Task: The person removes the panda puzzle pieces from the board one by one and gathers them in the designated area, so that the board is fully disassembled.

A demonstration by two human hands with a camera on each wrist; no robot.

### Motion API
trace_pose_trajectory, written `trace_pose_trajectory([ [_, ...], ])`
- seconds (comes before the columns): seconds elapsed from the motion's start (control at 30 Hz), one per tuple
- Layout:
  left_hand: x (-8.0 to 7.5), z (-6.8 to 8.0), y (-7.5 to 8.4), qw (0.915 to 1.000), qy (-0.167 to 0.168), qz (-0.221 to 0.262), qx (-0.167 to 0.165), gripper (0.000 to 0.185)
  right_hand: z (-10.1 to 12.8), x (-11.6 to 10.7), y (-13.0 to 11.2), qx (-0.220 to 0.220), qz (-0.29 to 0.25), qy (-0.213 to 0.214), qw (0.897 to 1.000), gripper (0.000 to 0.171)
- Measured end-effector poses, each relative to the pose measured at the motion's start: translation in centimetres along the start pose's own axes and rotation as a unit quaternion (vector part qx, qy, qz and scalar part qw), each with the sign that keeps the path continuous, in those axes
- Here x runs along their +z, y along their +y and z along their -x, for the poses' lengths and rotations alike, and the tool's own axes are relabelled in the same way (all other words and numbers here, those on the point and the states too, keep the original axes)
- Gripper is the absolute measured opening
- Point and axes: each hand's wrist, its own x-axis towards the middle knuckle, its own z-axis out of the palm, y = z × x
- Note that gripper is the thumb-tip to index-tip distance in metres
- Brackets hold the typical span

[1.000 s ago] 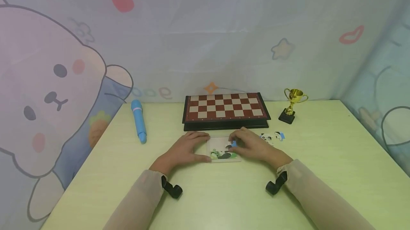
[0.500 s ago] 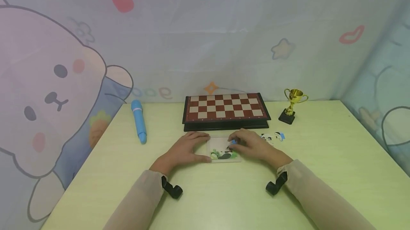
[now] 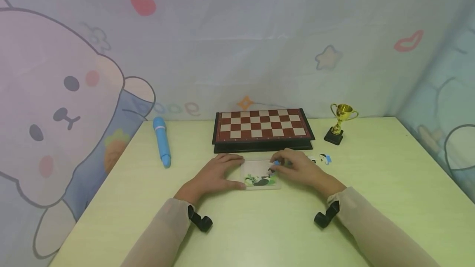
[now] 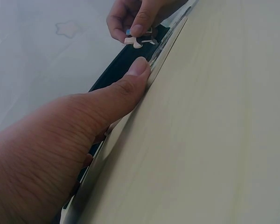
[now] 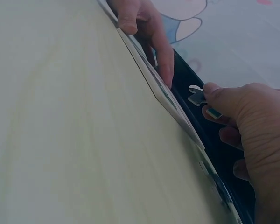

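Observation:
A small puzzle tray (image 3: 257,166) lies flat on the table, with green, white and black pieces (image 3: 261,180) fitted along its near side. My left hand (image 3: 212,175) holds the tray's left end, thumb at the near corner and fingers at the far one. Between thumb and fingertips, my right hand (image 3: 298,168) pinches a jigsaw piece (image 5: 197,96) with blue and black print, raised above the tray's right part. In the left wrist view, knobs of this jigsaw piece (image 4: 137,43) stick out below the thumb. Loose puzzle pieces (image 3: 325,159) lie right of the tray, partly hidden behind the right hand.
Just behind the tray stands a folded chessboard box (image 3: 262,126). A gold trophy cup (image 3: 337,122) on a black base is at the back right. At the back left lies a blue toy microphone (image 3: 162,141). A printed cloth backdrop hangs behind the table.
My right hand has drawn slightly right and lifted the jigsaw piece off the tray, covering more of the loose pieces. My left hand keeps its place on the tray.

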Motion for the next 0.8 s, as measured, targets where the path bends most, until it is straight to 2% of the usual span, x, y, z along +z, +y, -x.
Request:
trace_pose_trajectory([
  [0.23, 0.0, -0.1, 0.0, 1.0, -0.002, 0.0, -0.006, 0.089, 1.8, -1.5, 1.0, 0.013, -0.004, 0.018, 1.0, 0.016],
  [0.5, 0.0, 0.0, 0.2, 0.9999, -0.009, 0.002, -0.01, 0.088, 4.8, -4.1, 2.7, 0.052, -0.002, 0.048, 0.998, 0.016],
  [0.8, -0.2, 0.1, 0.3, 0.9999, -0.008, 0.005, -0.008, 0.087, 9.0, -7.0, 4.6, 0.146, -0.003, 0.085, 0.986, 0.01],
])
